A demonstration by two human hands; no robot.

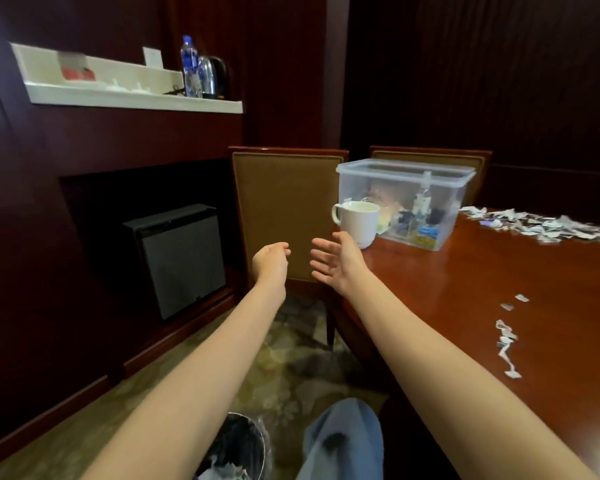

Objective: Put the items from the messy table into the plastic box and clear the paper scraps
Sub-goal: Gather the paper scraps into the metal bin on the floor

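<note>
Most items (425,221) already in plastic box (361,181). Left near it: white mug (359,221), paper scraps (541,225). Grip of left hand (270,262), right hand (336,268) wide, empty.

Left hand (271,262) and right hand (337,269) bare, forearms bare too. One light blue denim trouser leg (343,445), dark smudge at knee.

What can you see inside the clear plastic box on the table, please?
Inside the plastic box are a small upright bottle, a blue-and-yellow item near the bottom, and a blurred jumble. The white mug in front hides its lower left corner.
</note>
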